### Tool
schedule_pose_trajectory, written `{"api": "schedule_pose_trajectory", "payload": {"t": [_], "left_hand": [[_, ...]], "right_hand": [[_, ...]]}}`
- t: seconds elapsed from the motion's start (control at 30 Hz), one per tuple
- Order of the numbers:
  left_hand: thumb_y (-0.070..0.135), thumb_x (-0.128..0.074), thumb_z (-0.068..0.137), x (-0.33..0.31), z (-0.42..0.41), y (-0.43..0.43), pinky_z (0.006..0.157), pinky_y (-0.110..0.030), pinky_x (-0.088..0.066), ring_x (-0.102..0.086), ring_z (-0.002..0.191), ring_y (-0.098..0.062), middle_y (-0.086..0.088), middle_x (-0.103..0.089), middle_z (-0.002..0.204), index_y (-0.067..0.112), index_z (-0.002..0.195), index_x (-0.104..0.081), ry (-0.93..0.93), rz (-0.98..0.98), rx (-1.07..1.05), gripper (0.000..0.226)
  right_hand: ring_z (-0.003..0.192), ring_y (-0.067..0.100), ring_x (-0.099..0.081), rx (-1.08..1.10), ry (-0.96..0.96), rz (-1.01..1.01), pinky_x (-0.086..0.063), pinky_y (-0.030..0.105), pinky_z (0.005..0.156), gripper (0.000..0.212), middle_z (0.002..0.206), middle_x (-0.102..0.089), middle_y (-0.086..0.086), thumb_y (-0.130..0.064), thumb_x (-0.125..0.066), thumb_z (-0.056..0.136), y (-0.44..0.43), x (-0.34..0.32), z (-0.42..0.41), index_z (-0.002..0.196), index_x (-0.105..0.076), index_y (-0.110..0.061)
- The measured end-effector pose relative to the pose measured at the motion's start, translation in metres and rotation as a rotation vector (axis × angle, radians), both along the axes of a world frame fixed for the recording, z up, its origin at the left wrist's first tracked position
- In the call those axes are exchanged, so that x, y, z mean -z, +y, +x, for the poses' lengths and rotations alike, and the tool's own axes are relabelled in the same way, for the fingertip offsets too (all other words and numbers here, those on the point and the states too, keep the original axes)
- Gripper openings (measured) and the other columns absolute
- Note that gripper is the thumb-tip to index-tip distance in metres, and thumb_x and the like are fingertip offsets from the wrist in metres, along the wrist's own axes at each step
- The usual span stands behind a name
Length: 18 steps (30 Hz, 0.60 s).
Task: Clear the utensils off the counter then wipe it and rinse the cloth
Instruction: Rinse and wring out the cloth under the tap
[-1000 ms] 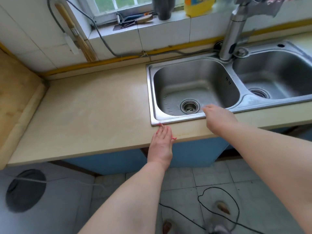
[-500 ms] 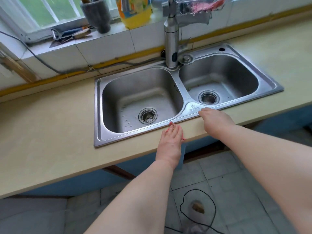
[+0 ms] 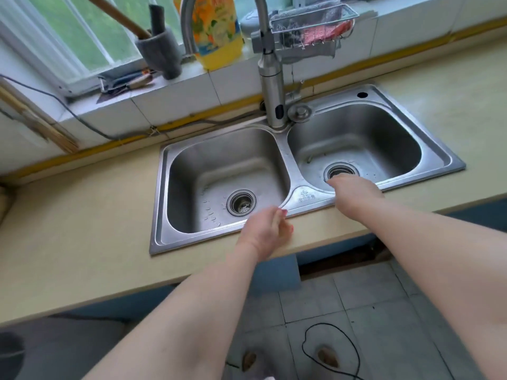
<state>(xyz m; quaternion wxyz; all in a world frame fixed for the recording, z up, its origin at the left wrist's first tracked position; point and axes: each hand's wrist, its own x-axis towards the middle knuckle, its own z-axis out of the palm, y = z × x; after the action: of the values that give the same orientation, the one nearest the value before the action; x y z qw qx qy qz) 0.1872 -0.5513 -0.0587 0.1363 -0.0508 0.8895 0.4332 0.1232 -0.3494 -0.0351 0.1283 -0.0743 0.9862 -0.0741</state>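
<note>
A steel double sink [image 3: 157, 215] is set into the beige counter [image 3: 82, 223]. My left hand [image 3: 264, 233] hovers over the sink's front rim by the left basin, fingers loosely curled, holding nothing. My right hand [image 3: 354, 192] sits over the front rim of the right basin, fingers bent down, nothing visible in it. A wire rack [image 3: 315, 26] hangs on the tap [image 3: 270, 86] with a grey cloth and a pink cloth [image 3: 319, 34] in it. No utensils lie on the counter in view.
On the window sill stand a yellow detergent bottle [image 3: 216, 31], a grey holder [image 3: 162, 53] with a wooden handle, and small tools [image 3: 123, 80]. A cable [image 3: 82, 122] runs along the tiled wall. Below, a black cord [image 3: 329, 349] loops on the floor tiles.
The view has swung right and closer, so the sink now sits in the middle. Both hands moved right along the sink's front rim; my left hand's flat fingers have curled.
</note>
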Motion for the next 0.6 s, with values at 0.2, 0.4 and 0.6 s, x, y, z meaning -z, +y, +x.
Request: {"api": "schedule_pose_trajectory", "payload": {"t": [0.2, 0.4, 0.6], "left_hand": [[0.033, -0.024, 0.105, -0.052, -0.034, -0.056, 0.058, -0.030, -0.040, -0.052, 0.066, -0.019, -0.011, -0.069, 0.071, -0.001, 0.088, -0.058, -0.404, 0.819, -0.574, 0.051], [0.023, -0.041, 0.101, -0.069, -0.081, -0.101, 0.045, -0.022, -0.048, -0.056, 0.065, -0.023, -0.016, -0.067, 0.086, 0.001, 0.107, -0.061, -0.327, 0.931, -0.649, 0.030], [0.037, -0.041, 0.100, -0.071, -0.143, -0.128, 0.066, -0.029, -0.044, -0.061, 0.083, -0.024, -0.008, -0.070, 0.101, 0.009, 0.092, -0.077, -0.378, 1.046, -0.511, 0.046]], "right_hand": [[0.122, 0.026, -0.053, -0.121, -0.100, -0.081, -0.048, 0.033, 0.095, 0.053, 0.133, -0.056, 0.003, -0.002, -0.042, 0.084, -0.049, -0.013, -0.018, 0.129, -0.057, -0.027], [0.120, 0.025, -0.056, -0.168, -0.083, -0.091, -0.047, 0.033, 0.096, 0.048, 0.130, -0.059, 0.001, -0.005, -0.044, 0.087, -0.089, -0.027, -0.049, 0.126, -0.061, -0.028], [0.120, 0.021, -0.055, -0.060, -0.057, -0.117, -0.047, 0.034, 0.098, 0.044, 0.130, -0.059, -0.002, -0.012, -0.046, 0.088, -0.124, -0.036, -0.098, 0.120, -0.063, -0.036]]}}
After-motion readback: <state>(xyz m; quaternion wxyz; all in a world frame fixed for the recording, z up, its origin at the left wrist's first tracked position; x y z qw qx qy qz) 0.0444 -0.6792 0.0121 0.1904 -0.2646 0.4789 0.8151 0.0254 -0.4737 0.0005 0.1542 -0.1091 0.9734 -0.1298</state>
